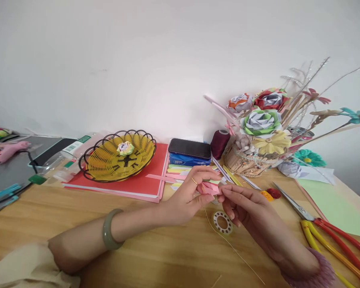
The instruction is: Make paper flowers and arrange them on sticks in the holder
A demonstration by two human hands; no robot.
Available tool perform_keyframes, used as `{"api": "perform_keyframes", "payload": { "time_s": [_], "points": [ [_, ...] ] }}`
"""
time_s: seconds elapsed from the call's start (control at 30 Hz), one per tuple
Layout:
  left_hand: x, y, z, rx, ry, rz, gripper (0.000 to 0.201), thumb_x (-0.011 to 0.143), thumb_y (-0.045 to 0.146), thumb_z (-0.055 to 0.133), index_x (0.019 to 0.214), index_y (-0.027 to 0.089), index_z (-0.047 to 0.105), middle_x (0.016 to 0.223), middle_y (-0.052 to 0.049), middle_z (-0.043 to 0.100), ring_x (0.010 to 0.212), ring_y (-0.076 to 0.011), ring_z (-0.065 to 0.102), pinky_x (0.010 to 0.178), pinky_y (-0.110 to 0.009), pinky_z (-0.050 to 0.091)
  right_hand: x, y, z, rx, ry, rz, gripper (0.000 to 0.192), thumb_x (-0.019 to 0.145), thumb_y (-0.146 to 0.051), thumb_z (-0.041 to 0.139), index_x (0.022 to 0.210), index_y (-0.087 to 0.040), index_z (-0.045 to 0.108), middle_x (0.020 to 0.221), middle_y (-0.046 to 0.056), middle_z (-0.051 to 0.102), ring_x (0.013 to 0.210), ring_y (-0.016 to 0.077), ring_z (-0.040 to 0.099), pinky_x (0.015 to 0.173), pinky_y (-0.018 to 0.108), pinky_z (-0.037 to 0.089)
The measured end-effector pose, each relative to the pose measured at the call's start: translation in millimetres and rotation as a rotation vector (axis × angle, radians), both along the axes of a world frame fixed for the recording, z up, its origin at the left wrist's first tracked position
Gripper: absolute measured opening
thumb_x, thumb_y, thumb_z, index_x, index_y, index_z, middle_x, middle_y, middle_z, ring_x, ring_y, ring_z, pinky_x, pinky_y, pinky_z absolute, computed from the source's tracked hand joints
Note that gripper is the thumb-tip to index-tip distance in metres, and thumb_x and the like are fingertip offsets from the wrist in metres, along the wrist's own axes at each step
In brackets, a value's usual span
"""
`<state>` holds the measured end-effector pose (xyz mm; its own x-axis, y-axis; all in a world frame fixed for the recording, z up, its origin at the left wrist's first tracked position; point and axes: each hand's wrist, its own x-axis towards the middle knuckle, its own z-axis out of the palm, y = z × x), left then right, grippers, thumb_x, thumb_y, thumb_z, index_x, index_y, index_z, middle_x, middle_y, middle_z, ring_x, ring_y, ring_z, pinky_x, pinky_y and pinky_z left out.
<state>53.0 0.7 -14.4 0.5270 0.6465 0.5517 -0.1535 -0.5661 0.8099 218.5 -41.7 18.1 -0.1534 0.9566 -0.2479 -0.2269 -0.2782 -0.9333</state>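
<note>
My left hand (186, 196), a ring on one finger, is closed around a small pink folded paper piece (210, 187) with a pale green strip along its top. At the paper's right end, my right hand (243, 202) pinches with thumb and forefinger; its other fingers curl below. Whether a needle is also between those fingertips cannot be seen. A thin pale thread (225, 238) runs from under the left hand down across the wooden table (156, 256). Just beneath the hands lies a white ring-shaped spool with holes (223, 223).
A yellow woven basket (108, 168) holding a small paper flower (125, 148) rests on red paper (160, 160). Behind my hands are a phone (189, 148) and a maroon thread cone (220, 144). Scissors (303, 211) and a basket of paper flowers (249, 162) stand right.
</note>
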Motion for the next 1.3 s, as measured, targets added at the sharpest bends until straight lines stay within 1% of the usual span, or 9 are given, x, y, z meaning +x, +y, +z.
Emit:
{"api": "perform_keyframes", "payload": {
  "time_s": [0.23, 0.33, 0.53, 0.7, 0.8, 0.93, 1.07, 1.2, 1.3],
  "points": [
    [1.1, -1.3, -0.7, 0.022, 0.046, 0.036, 0.030, 0.087, 0.022, 0.045, 0.117, 0.026, 0.044, 0.121, -0.009, 0.040, 0.121, -0.0205, 0.035, 0.102, -0.040, 0.031, -0.9, 0.2, -0.2, -0.030, -0.030, 0.081, 0.022, 0.068, -0.036, 0.071, 0.073, -0.016, 0.065, 0.048, -0.005, 0.046, 0.042, 0.0046, 0.037, 0.039, 0.016, 0.032],
    [1.0, -2.6, -1.0, 0.028, 0.042, 0.025, 0.032, 0.086, 0.022, 0.047, 0.118, 0.027, 0.042, 0.122, -0.008, 0.040, 0.122, -0.0205, 0.034, 0.101, -0.039, 0.031, -1.4, 0.4, -1.0, -0.009, -0.023, 0.043, 0.020, 0.066, -0.035, 0.073, 0.068, -0.016, 0.067, 0.051, -0.005, 0.047, 0.043, 0.0039, 0.034, 0.039, 0.015, 0.030],
    [-0.4, -3.9, -1.0, 0.035, 0.043, 0.028, 0.035, 0.086, 0.021, 0.047, 0.120, 0.027, 0.040, 0.124, -0.008, 0.040, 0.122, -0.0209, 0.034, 0.100, -0.039, 0.034, -1.3, 1.0, -0.4, -0.046, 0.065, 0.015, 0.019, 0.063, -0.032, 0.075, 0.071, -0.015, 0.070, 0.062, -0.002, 0.055, 0.043, 0.0014, 0.033, 0.038, 0.015, 0.026],
    [-1.3, -3.4, -0.2, 0.112, 0.080, 0.052, 0.034, 0.086, 0.018, 0.045, 0.119, 0.027, 0.044, 0.123, -0.008, 0.042, 0.123, -0.0200, 0.036, 0.103, -0.039, 0.030, -1.0, -1.1, 1.9, -0.080, 0.058, 0.067, 0.032, 0.065, -0.036, 0.073, 0.050, -0.013, 0.056, 0.039, -0.008, 0.039, 0.034, 0.0003, 0.025, 0.035, 0.016, 0.013],
    [-1.1, -2.6, 0.6, 0.139, 0.088, 0.054, 0.034, 0.086, 0.017, 0.045, 0.119, 0.028, 0.047, 0.121, -0.007, 0.042, 0.121, -0.0196, 0.039, 0.102, -0.038, 0.032, -0.4, -3.0, 2.5, -0.093, 0.031, 0.066, 0.031, 0.069, -0.036, 0.071, 0.054, -0.014, 0.056, 0.037, -0.009, 0.040, 0.029, -0.0013, 0.022, 0.033, 0.017, 0.007],
    [-0.7, -0.8, -0.1, 0.180, 0.085, 0.066, 0.037, 0.087, 0.016, 0.045, 0.121, 0.031, 0.049, 0.121, -0.007, 0.043, 0.119, -0.0189, 0.042, 0.102, -0.039, 0.034, 0.0, -3.3, 2.2, -0.114, 0.000, 0.085, 0.023, 0.070, -0.037, 0.069, 0.072, -0.015, 0.064, 0.036, -0.009, 0.044, 0.026, -0.0008, 0.026, 0.032, 0.016, 0.010],
    [-1.4, 0.7, -3.5, 0.200, 0.106, 0.043, 0.042, 0.087, 0.018, 0.045, 0.127, 0.032, 0.045, 0.126, -0.007, 0.042, 0.121, -0.0191, 0.041, 0.102, -0.038, 0.035, -0.4, -0.7, 0.7, -0.110, -0.033, 0.048, 0.028, 0.062, -0.039, 0.074, 0.063, -0.013, 0.063, 0.034, -0.008, 0.043, 0.027, -0.0006, 0.027, 0.031, 0.015, 0.014],
    [-1.7, 0.5, -4.8, 0.123, 0.086, 0.043, 0.045, 0.089, 0.020, 0.043, 0.131, 0.034, 0.039, 0.127, -0.006, 0.046, 0.120, -0.0183, 0.042, 0.103, -0.039, 0.035, 0.2, 1.6, -2.0, -0.077, -0.025, 0.012, 0.030, 0.060, -0.041, 0.075, 0.058, -0.013, 0.062, 0.033, -0.008, 0.042, 0.028, -0.0013, 0.025, 0.032, 0.014, 0.017],
    [-0.9, -0.2, -3.6, 0.071, 0.050, 0.070, 0.041, 0.088, 0.021, 0.044, 0.127, 0.034, 0.045, 0.120, -0.005, 0.052, 0.115, -0.0179, 0.048, 0.098, -0.038, 0.041, 0.8, 2.2, -3.2, -0.072, -0.024, 0.018, 0.029, 0.060, -0.040, 0.075, 0.059, -0.014, 0.064, 0.034, -0.008, 0.044, 0.028, -0.0012, 0.027, 0.032, 0.014, 0.018]
  ]
}}
